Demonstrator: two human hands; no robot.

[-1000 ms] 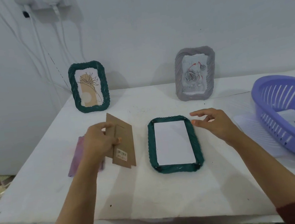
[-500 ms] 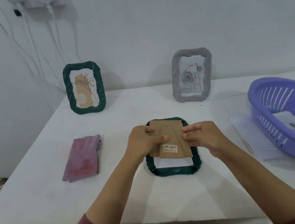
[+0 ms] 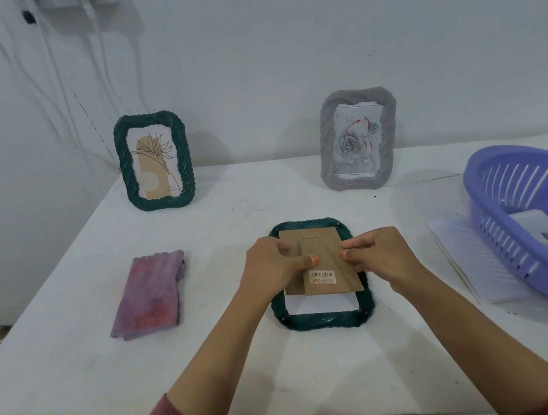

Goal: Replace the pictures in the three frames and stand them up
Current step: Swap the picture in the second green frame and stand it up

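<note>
Brown cardboard backing board is what we've got in both hands right now, held over the dark green frame that lies face down at about 6 o'clock on the white worktop. Our left hand has its grip closed on the board's left edge, thumb on top. Our right hand pinches the right edge the same way. The board covers the upper part of the frame's opening, and a strip of white paper shows below it. A barcode sticker sits on the fold-out stand part of the board.

Up at 11 o'clock a second green frame stands upright with a plant drawing in it, and at 1 o'clock a grey frame stands with a rose picture. Both are near the wall, well apart from each other.

At 9 o'clock there's a folded purple cloth. At 3 o'clock a purple plastic basket sits beside loose white sheets, with another print inside it.
</note>
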